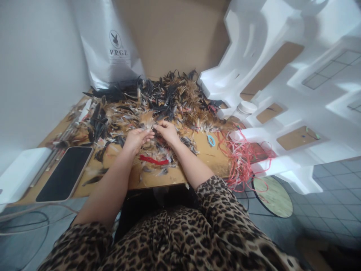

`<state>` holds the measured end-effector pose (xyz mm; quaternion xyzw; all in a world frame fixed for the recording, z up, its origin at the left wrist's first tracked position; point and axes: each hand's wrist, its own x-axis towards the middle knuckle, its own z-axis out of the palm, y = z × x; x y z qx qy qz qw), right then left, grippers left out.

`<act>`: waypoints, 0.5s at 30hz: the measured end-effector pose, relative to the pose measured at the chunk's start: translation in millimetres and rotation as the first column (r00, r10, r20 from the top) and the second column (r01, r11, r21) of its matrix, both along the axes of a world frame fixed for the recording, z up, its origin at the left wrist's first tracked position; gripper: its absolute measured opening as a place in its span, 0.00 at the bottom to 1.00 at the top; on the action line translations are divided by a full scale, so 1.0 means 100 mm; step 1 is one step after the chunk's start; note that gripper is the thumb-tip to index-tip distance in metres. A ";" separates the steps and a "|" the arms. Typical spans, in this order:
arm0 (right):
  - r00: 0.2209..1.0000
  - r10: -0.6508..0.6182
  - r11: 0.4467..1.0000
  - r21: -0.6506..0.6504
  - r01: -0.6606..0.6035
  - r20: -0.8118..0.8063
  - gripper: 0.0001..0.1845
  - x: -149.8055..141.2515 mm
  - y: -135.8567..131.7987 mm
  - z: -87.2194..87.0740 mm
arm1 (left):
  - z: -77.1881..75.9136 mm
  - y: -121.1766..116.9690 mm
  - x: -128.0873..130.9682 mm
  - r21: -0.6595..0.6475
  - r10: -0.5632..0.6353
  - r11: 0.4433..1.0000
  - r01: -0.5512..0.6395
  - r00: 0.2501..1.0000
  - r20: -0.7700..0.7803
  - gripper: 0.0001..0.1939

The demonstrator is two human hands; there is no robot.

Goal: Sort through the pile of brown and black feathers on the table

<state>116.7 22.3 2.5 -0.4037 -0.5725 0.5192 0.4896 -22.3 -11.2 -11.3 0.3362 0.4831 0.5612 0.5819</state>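
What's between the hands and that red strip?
From the left hand and right hand to the red strip, the head view shows loose, jumbled feathers.

the white bag [113,67] with the rabbit logo has a smooth, satiny sheen, while the phone's screen [66,173] looks dark, smooth and glossy. white foam packaging [248,41] shows a pale matt surface beside the clear, shiny plastic-looking jar [244,109]. the feathers [188,90] look soft and ragged on the smooth, wood-coloured tabletop [208,160], near thin, slightly shiny red strands [242,158].
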 end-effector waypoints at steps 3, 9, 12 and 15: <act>1.000 0.000 1.000 0.015 0.000 0.012 0.16 -0.01 0.00 0.00 | 0.01 0.00 0.00 -0.012 -0.028 1.000 0.028 1.000 0.015 0.12; 1.000 0.002 0.998 0.059 -0.004 0.022 0.15 -0.03 0.03 -0.07 | -0.01 0.01 -0.01 -0.014 -0.083 0.996 0.083 0.996 0.035 0.11; 1.000 0.011 0.997 0.080 -0.013 0.023 0.15 -0.04 0.03 -0.10 | -0.01 0.01 -0.01 -0.004 -0.086 0.996 0.086 0.996 0.027 0.10; 1.000 0.012 0.996 0.086 -0.014 0.024 0.14 -0.03 0.04 -0.10 | 0.00 0.01 -0.01 0.013 -0.058 0.998 0.058 0.998 -0.005 0.10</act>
